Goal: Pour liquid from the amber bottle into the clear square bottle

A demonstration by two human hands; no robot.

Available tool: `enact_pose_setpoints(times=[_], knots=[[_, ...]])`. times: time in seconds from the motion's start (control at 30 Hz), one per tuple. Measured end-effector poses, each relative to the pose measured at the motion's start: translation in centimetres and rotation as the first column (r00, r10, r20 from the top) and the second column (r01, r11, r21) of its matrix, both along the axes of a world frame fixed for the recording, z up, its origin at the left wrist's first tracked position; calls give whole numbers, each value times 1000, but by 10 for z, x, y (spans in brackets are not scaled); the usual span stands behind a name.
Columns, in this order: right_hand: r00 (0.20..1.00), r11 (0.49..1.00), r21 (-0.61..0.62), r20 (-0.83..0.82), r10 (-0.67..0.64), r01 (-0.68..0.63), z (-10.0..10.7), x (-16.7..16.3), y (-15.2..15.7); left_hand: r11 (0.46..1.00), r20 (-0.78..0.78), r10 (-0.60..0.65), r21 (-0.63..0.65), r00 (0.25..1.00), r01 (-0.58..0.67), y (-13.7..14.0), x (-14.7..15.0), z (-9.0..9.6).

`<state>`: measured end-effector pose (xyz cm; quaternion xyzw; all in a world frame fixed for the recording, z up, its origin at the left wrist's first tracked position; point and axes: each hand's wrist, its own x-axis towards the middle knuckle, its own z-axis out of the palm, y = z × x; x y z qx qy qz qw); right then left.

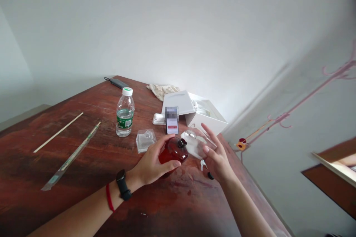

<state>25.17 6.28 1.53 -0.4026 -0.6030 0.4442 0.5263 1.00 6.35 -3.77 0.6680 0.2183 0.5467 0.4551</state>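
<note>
My left hand (157, 159) is wrapped round a dark red, see-through bottle (172, 155) whose open neck tilts to the right. My right hand (219, 159) grips a clear, see-through container (193, 142), with thumb and fingers at its right side. The container's near end is close beside the bottle's neck; whether they touch I cannot tell. Below the container lie a small white piece (203, 164), too small to name, and a black cap (210, 175). To the left of the bottle sits another clear plastic piece (146, 141) on the table.
A water bottle (125, 114) with a white cap stands upright at left. Beyond my hands are a phone (172, 126), a white case (158, 119), a white box (207, 118) and a cloth (162, 90). A thin stick (58, 132) and wrapped chopsticks (72, 157) lie on the wooden table (155, 207).
</note>
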Motion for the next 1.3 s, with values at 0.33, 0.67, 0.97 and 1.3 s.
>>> enact_pose_setpoints(times=[0.33, 0.67, 0.97, 1.3], knots=[[981, 995, -90, -182, -64, 48, -37, -6, 29, 999, -16, -12, -49, 1000, 11, -1, 0, 6], [971, 987, -153, -238, 3, -40, -49, -17, 27, 997, -163, 46, -51, 986, -55, 0, -3, -2], [984, 994, -100, -177, 33, -51, -62, -9, 39, 996, -273, 84, 0, 958, -87, 6, -3, -9], [991, 998, -17, -119, 57, -60, -70, -13, 41, 991, -303, 136, 36, 943, -131, 6, -3, -10]])
